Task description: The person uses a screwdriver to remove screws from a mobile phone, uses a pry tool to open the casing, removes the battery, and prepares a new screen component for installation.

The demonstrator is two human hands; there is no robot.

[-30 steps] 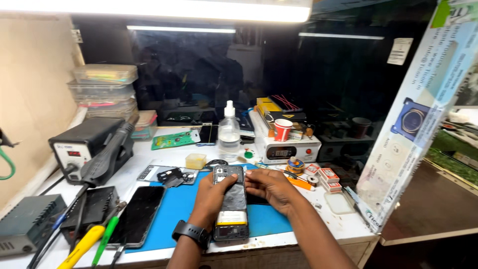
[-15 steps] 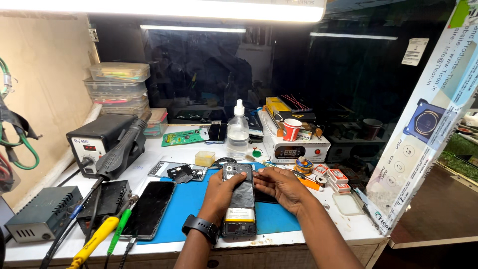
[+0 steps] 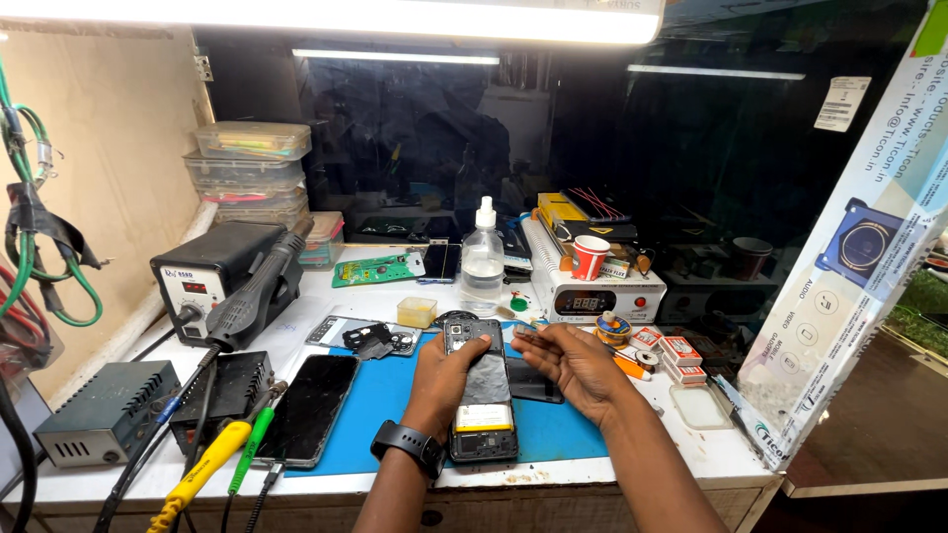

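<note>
From the head view we see an opened phone (image 3: 482,395), back cover off, dark insides and a pale label near its lower end, lying on the blue mat (image 3: 395,395) at the bench's six o'clock edge. Our left hand (image 3: 446,375) presses its left side, fingers loosely curled; our right hand (image 3: 573,363) pinches a small part we cannot make out at one o'clock from it.

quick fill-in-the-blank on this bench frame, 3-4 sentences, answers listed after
1. The left hand rests on an opened phone that lies on a ____ work mat.
2. On the left wrist sits a black ____.
3. The spray bottle behind the phone has a ____ nozzle.
4. The paper cup on the white heating station is red and ____.

Missing words: blue; watch; white; white
</note>
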